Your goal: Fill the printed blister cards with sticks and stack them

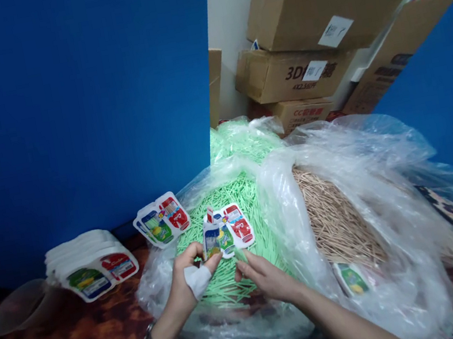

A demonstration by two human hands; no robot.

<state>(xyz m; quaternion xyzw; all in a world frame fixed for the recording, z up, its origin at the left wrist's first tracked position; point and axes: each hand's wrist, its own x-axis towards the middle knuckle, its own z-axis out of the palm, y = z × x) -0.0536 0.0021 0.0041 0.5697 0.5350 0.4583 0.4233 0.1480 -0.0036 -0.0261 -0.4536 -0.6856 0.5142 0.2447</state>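
My left hand (pixel 181 280), with white tape or cloth around the thumb and a watch at the wrist, is closed on a small can-shaped plastic pack (pixel 211 241) held upright over the green sticks. My right hand (pixel 267 276) pinches a small bunch of green sticks (pixel 240 255) just right of that pack. Beyond the fingers, a twin red-and-green can-shaped pack (pixel 240 224) rests on a heap of thin green sticks (pixel 238 188) in an open clear bag. More such twin packs (pixel 162 220) lie at the bag's left edge.
At left, a stack of white-edged packs (pixel 89 264) stands beside a clear plastic bowl (pixel 23 307) on a patterned table (pixel 83 329). Tan sticks (pixel 337 214) fill another clear bag to the right, with a pack (pixel 351 279) at its front. Cardboard boxes (pixel 323 0) are piled behind. A blue panel (pixel 74 103) rises at left.
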